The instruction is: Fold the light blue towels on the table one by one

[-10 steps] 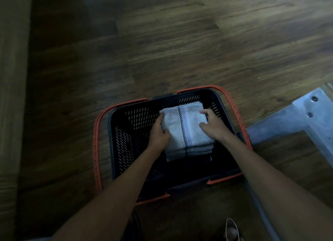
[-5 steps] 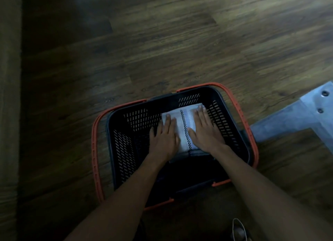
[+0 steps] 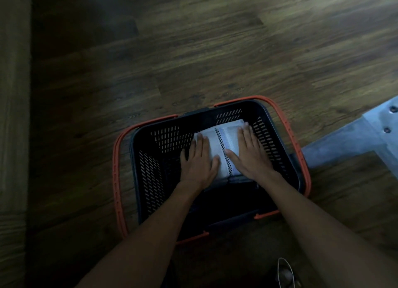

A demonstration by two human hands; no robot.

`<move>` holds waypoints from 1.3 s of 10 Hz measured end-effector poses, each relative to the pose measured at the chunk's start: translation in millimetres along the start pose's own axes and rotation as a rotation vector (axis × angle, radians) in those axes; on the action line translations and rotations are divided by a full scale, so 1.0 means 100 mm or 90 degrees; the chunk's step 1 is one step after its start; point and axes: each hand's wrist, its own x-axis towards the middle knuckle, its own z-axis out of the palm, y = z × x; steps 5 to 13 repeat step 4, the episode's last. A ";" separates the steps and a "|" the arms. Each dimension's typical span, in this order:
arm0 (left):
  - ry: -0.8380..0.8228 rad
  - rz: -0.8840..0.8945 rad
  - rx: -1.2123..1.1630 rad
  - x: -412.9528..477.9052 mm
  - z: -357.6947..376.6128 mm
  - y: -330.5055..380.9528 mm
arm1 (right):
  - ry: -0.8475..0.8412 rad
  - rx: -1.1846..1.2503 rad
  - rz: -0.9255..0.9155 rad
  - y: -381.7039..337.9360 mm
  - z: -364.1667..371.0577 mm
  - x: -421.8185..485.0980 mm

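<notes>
Towel (image 3: 215, 146): light blue-white, folded, flat inside the black slatted basket (image 3: 277, 124), toward its far right corner. Darker layers at the near edge, apparently more folded cloth beneath. Long axis along the black-and-white checkered stripe (image 3: 224, 156), away from the person, far end tilted slightly left.

Left hand (image 3: 198, 161): flat on the left half of the cloth. Right hand (image 3: 251, 156): flat on the right half, reaching to the far right corner. Fingers (image 3: 202, 144) of both hands straight and held close together, thumbs angled inward toward the stripe; pressing down, pinching nothing. Stripe and a narrow band of cloth bare between the two hands. Cloth directly under both palms; neither hand nearer than the other.

Judged step: settling a finished fold into the basket. Judged next move: lift both hands straight up, clear the rim, go to the next towel. No tabletop and no unfolded towels in view; remaining count not determinable.

Surface: basket on a dark wood-plank floor (image 3: 193, 61), orange handles (image 3: 115, 180) folded down outside the rim on either side. Grey metal beam (image 3: 366, 134) with bolt heads at the right edge, near the right handle. Room dim; near half of the basket lost in shadow. Small looped object (image 3: 284, 270) at the bottom edge, too dark to identify.
</notes>
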 end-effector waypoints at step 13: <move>0.053 0.026 0.024 -0.25 -0.85 -0.11 | 0.048 0.060 0.069 -0.26 -0.78 -0.23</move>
